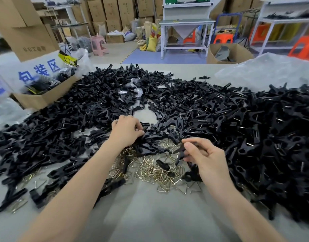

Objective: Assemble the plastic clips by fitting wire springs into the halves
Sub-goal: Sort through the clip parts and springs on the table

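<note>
Right in the middle of the grey tabletop (pixel 150 217) the wire springs (pixel 150 169) are lying in a loose, glinting heap, and everything is happening around that heap. Just beyond it, at its far edge, the left hand (pixel 126 131) is digging into the black parts, its fingers (pixel 139 132) curling down and pinching a clip half (pixel 145 128) that is touching the pieces around it. Over the heap's right edge the right hand (pixel 205 158) is hovering, thumb and forefinger pressing together on the other clip half (pixel 180 151), which is hanging tilted above the springs; the remaining fingers are curling loosely, and I cannot tell whether they are touching the dark ring-shaped piece (pixel 191 174) below the palm. A few stray black pieces are lying on top of the springs themselves. Spreading beyond the heap and away to its left, a broad pile of clip halves (pixel 91 105) is covering the tabletop. To the right of the heap a thicker mound of black clips (pixel 276 133) is showing flashes of metal. Far to the left of the springs an open cardboard box (pixel 43 98) is sitting with dark goods inside, and far to their right a clear plastic bag (pixel 265 72) is slumping behind the mound.
</note>
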A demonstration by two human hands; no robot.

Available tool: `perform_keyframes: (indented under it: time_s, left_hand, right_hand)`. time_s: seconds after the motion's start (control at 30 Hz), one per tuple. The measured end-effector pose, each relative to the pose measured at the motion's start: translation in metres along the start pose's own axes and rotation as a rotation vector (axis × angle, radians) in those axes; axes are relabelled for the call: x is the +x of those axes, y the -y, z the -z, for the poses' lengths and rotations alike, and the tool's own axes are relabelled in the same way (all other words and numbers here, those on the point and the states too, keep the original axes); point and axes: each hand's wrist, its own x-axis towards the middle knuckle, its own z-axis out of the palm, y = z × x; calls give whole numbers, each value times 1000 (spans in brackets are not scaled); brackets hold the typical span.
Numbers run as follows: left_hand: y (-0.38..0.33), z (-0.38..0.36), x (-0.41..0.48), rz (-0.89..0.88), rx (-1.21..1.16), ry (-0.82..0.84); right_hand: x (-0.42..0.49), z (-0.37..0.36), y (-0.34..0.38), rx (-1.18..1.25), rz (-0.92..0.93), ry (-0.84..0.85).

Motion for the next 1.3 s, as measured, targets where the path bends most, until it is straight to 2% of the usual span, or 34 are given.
perform_keyframes:
  time_s: [0.1, 0.17, 0.23, 0.33, 0.43, 0.5, 0.63, 0.97, 1.3]
  left_hand:
    - [-4, -3, -11, -65, 88, -90]
    - [-8, -2, -23, -122, 30, -203]
    - [-17, 5, -38, -180, -252, -261]
    - [-39, 10, -70, -225, -700, -155]
    - [-56, -3, -96, -124, -1064, -41]
    - [-61, -12, -102, -35, -1195, -5]
    - [-61, -19, -103, 30, -1219, 104]
    - [-59, -15, -102, -15, -1259, 226]
    - [-60, -16, -103, -14, -1245, 238]
  right_hand:
    - [1, 5, 3, 117, -69, 29]
    - [2, 7, 4, 177, -116, 41]
    - [3, 8, 4, 186, -153, 55]
    - [3, 8, 1, 103, -161, 129]
    - [-2, 8, -1, -9, -128, 200]
    - [-6, 6, 0, -56, -105, 181]
    - [-7, 7, 1, -53, -42, 97]
    - [-10, 5, 0, -161, 73, -5]
    - [-12, 3, 1, -158, 79, -15]
